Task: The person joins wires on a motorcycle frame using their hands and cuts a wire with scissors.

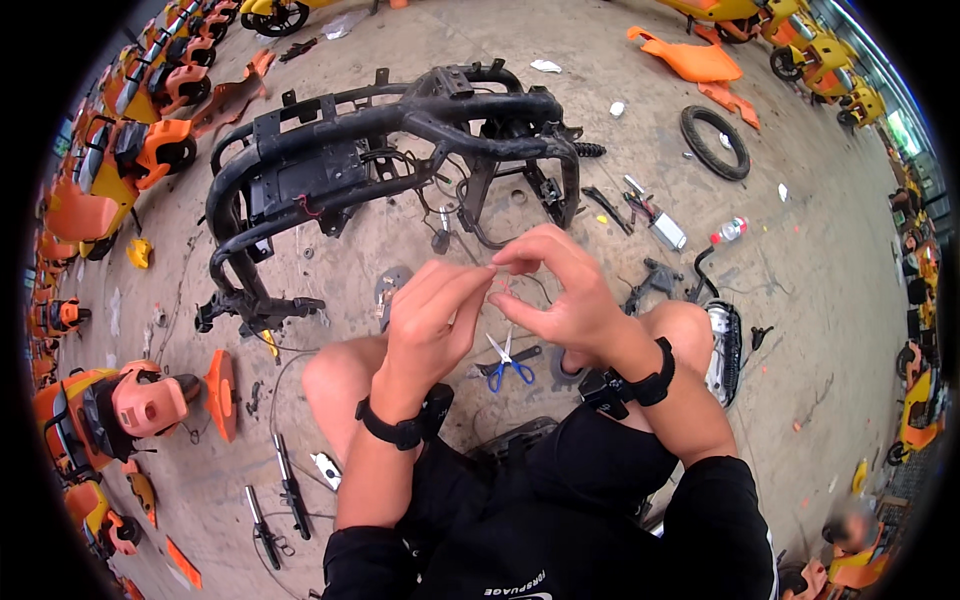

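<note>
In front of my body, above the floor, both hands meet at the fingertips. My left hand (432, 312) is closed in a pinch, its fingers pressed together. My right hand (562, 290) curls in from the other side, thumb below and fingers above, tips close to the left ones. Something thin and reddish shows faintly between them, too small to name. Below the hands, blue-handled scissors (511, 374) lie on the floor with their blades apart. Just beyond the hands stands a bare black scooter frame (420, 120) with loose cables and a small red wire (310, 207).
To the right lie a tire (714, 143), a silver box (666, 230), a plastic bottle (733, 229) and orange body panels (690, 58). Black shock absorbers (290, 485) rest at the lower left. Rows of orange and yellow scooters (135, 165) line both sides.
</note>
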Demonstrator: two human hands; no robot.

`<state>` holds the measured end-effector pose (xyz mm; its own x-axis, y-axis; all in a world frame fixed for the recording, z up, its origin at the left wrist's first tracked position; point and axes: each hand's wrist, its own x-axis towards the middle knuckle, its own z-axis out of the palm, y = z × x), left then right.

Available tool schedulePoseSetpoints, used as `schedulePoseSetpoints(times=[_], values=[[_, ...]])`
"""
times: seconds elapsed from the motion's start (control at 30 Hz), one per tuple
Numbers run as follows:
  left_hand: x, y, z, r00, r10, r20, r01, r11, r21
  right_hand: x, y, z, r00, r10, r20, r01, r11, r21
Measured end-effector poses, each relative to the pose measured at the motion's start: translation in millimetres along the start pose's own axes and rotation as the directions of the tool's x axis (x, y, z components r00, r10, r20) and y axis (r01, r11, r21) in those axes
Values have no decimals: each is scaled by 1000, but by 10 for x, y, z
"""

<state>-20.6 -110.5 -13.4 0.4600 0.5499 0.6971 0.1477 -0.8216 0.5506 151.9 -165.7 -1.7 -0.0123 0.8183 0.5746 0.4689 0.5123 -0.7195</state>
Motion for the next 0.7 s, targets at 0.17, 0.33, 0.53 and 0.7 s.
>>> schedulePoseSetpoints(times=[0.17,0.33,0.53,0.7], values=[[-29,-24,-9,997,-57,-58,56,998,-10,-29,35,0,998,-23,-57,16,992,-127],[-61,14,-5,962,-264,-73,256,961,-103,-24,48,29,945,-273,-178,196,912,-360],[-123,97,88,838,-543,61,512,742,-434,-4,38,59,930,-229,-287,108,918,-380],[-116,94,68,779,-620,92,572,644,-508,-49,46,140,930,120,-347,-168,979,-112]])
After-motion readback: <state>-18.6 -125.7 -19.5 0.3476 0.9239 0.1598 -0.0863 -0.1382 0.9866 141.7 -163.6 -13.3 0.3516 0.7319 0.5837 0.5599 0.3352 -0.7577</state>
